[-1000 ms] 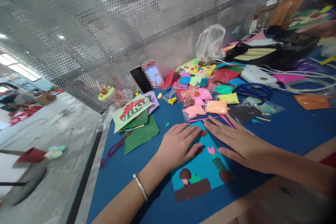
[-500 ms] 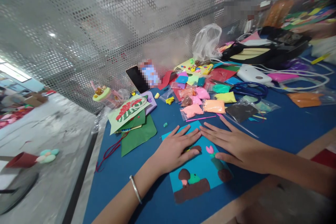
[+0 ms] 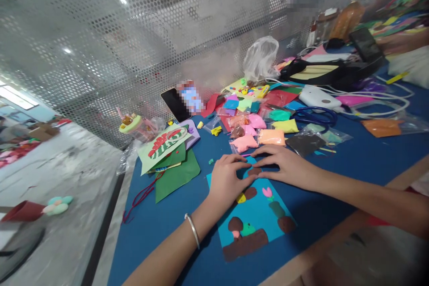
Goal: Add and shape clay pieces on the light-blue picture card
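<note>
A bright blue card lies on the dark blue table, with clay shapes on it. They include a brown strip, a brown-capped mushroom, a green lump and a pink tulip. Both hands meet at the card's far edge, around a flat brown clay piece. My left hand arches over the card's left side, thumb and fingers apart at the piece. From the right, my right hand reaches in with spread, bent fingers, their tips beside the same piece. A yellow bit partly shows below my left hand.
Small bags of coloured clay lie beyond the card. Green sheets and a watermelon picture are at left. A phone leans against the perforated screen. White cables and a black bag sit at right.
My hands were lying flat across the card; now they are raised and arched, their fingertips bent around the brown piece at the far edge. My right hand has moved farther away from me.
</note>
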Demonstrator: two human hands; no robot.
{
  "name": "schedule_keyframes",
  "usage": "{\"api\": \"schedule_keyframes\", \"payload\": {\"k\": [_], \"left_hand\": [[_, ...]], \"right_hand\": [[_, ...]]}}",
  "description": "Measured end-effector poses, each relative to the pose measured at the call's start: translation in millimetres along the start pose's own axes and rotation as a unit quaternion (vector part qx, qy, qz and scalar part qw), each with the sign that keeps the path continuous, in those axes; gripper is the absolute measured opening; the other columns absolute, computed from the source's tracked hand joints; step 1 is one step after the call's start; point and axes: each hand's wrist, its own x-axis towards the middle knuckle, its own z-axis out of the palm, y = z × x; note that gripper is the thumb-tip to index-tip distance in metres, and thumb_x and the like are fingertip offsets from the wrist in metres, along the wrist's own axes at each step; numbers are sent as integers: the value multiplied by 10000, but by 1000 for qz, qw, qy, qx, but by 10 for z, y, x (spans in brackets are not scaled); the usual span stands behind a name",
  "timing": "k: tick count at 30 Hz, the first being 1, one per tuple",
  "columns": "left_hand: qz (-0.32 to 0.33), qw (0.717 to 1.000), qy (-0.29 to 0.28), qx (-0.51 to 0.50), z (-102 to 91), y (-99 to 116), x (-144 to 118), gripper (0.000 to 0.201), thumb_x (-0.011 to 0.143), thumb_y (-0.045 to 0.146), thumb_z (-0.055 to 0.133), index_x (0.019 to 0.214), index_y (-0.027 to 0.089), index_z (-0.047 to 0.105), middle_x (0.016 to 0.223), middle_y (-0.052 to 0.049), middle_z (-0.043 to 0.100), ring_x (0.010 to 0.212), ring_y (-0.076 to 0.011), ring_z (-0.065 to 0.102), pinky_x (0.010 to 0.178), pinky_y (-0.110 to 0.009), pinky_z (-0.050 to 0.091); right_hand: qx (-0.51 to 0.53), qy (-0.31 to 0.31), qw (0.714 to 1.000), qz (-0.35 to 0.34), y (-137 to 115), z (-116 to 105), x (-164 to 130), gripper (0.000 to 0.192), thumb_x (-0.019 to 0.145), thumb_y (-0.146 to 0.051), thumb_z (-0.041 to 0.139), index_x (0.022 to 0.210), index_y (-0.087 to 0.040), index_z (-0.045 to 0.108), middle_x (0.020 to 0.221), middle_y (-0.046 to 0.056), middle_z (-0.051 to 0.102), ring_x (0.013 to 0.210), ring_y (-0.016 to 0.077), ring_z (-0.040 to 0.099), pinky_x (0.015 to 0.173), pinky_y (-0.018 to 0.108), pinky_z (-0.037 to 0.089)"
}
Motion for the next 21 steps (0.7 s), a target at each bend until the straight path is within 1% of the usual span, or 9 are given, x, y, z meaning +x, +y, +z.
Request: {"api": "schedule_keyframes", "payload": {"k": [5, 7, 11, 14, 16, 18, 21], "left_hand": [[-9, 1000, -2, 1, -2, 43, -15, 71, 732, 284, 759, 766, 230, 729, 965, -4, 696, 962, -225, 594, 843, -403, 463], [-12, 1000, -5, 2, -8, 53, -26, 68, 740, 291, 753, 770, 235, 730, 963, -1, 696, 960, -225, 593, 846, -411, 460], [-12, 1000, -13, 5, -28, 32, -79, 171, 731, 334, 764, 885, 264, 736, 1013, 1, 694, 993, -234, 584, 864, -425, 458], [-6, 1000, -25, 11, -64, 17, -126, 208, 744, 318, 754, 946, 277, 729, 1045, -3, 694, 1020, -242, 576, 879, -434, 452], [0, 999, -35, 11, -102, 24, -146, 195, 762, 317, 738, 954, 283, 727, 1080, 1, 689, 1042, -242, 570, 903, -438, 444], [4, 999, -42, 11, -147, 45, -157, 193, 808, 334, 689, 993, 285, 717, 1141, 6, 674, 1073, -237, 560, 931, -441, 434], [0, 998, -52, 23, -198, 78, -165, 263, 882, 346, 583, 1120, 272, 669, 1226, 0, 639, 1119, -237, 534, 963, -456, 420]], "right_hand": [[-4, 13, 1000, -15, 9, 19, -22, 122, 860, -246, 648, 932, -248, 746, 1099, 64, 683, 1061, 239, 620, 933, 406, 506], [-12, 17, 1000, -21, 7, 25, -42, 136, 870, -251, 631, 947, -245, 743, 1104, 67, 684, 1070, 245, 613, 954, 427, 490], [-37, 27, 999, -17, -18, 19, -105, 238, 906, -249, 556, 1091, -227, 704, 1187, 92, 658, 1147, 286, 568, 976, 502, 457], [-51, 26, 998, -15, -38, -4, -158, 255, 914, -233, 523, 1088, -265, 707, 1208, 73, 653, 1173, 295, 550, 971, 531, 448], [-69, 20, 997, -17, -48, -23, -187, 267, 915, -234, 514, 1095, -297, 702, 1228, 48, 648, 1201, 292, 531, 979, 537, 440], [-97, 15, 995, -23, -58, -39, -213, 298, 921, -239, 497, 1155, -298, 672, 1272, 32, 628, 1241, 288, 498, 1004, 539, 421], [-132, 3, 991, -32, -81, -55, -255, 372, 921, -233, 473, 1272, -258, 593, 1347, 31, 577, 1285, 285, 455, 1039, 545, 390]]}}
